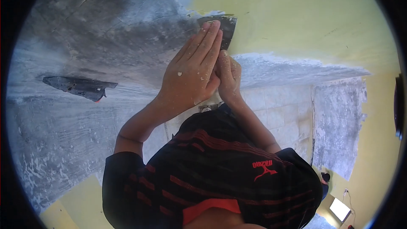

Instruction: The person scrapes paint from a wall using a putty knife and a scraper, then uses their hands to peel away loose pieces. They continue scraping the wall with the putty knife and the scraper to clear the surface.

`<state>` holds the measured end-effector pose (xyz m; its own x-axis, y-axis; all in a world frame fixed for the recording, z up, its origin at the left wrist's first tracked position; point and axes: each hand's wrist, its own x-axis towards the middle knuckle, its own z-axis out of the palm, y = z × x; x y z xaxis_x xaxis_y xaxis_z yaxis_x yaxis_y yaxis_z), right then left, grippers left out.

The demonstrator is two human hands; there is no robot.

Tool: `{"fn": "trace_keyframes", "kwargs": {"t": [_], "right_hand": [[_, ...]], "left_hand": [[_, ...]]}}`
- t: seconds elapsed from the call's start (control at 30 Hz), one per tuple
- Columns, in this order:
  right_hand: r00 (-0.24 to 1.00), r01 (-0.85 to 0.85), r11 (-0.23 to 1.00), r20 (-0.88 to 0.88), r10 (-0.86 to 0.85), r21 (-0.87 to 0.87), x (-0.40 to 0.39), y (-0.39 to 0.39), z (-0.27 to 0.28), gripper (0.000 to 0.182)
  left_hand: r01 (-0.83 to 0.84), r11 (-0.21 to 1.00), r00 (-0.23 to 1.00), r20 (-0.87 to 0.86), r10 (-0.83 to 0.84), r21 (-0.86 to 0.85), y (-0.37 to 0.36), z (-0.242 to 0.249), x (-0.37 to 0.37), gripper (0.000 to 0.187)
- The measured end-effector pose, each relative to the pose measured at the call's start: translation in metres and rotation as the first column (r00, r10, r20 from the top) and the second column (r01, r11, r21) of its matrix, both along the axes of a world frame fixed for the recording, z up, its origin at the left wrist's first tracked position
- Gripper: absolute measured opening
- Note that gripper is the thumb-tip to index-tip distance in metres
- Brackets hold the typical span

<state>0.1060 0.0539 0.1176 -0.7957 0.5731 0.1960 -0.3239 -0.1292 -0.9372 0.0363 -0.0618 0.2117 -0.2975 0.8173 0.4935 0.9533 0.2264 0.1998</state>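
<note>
One left hand (188, 76) flat on sheet (229, 28), right (230, 78) curled.

from here i count one left hand (184, 78), one right hand (230, 78), one dark blade (229, 29), one black shirt (254, 191), one red logo (266, 170), one ragged dark piece (80, 87), one white panel (340, 210).

Lime-yellow paint covers part of the wall (292, 12), its other areas mottled charcoal, blue-grey and chalky white, behind a dark grey blade (229, 32), white-flecked hands (186, 76), and a black shirt (220, 176) with broken dull-red stripes, a brighter red collar (212, 205) and red logo (265, 170).
</note>
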Motion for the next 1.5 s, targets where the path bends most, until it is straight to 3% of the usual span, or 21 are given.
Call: {"fn": "trace_keyframes", "kwargs": {"t": [0.13,0.2,0.33,0.53,0.73,0.9,1.13,1.5], "right_hand": [[0.998,-0.051,0.984,0.016,0.055,-0.172,-0.002,-0.002,0.013,0.041],[0.998,-0.045,0.984,0.029,0.051,-0.174,-0.004,-0.004,0.019,0.043],[0.997,-0.048,0.969,0.054,0.063,-0.242,-0.001,-0.006,0.018,0.047],[0.997,-0.051,0.974,0.045,0.062,-0.22,0.007,0.004,0.019,0.05],[0.998,-0.035,0.967,0.047,0.048,-0.251,0.006,0.002,0.017,0.051],[0.997,-0.041,0.964,0.05,0.056,-0.264,-0.002,0.002,0.031,0.053],[0.995,-0.047,0.964,0.069,0.067,-0.262,0.011,0.004,0.016,0.054],[0.994,-0.046,0.954,0.079,0.072,-0.296,0.012,0.004,0.026,0.055]], "left_hand": [[-0.03,0.999,0.997,-0.069,0.029,-0.017,0.0,0.008,-0.006,0.074],[-0.04,0.999,0.993,-0.114,0.038,-0.01,0.0,0.012,-0.009,0.07],[-0.001,1.0,1.0,-0.027,0.001,0.029,-0.002,0.006,-0.009,0.076],[-0.012,0.999,0.998,-0.06,0.01,-0.034,-0.003,0.007,-0.011,0.07],[0.03,0.999,0.999,0.011,-0.03,0.018,-0.002,0.002,-0.016,0.075],[0.014,0.999,0.996,-0.089,-0.01,0.046,-0.001,0.007,-0.023,0.076],[0.024,1.0,1.0,-0.015,-0.024,-0.008,-0.002,-0.002,-0.017,0.074],[0.0,1.0,0.996,-0.092,0.002,0.016,0.002,0.001,-0.017,0.07]]}}
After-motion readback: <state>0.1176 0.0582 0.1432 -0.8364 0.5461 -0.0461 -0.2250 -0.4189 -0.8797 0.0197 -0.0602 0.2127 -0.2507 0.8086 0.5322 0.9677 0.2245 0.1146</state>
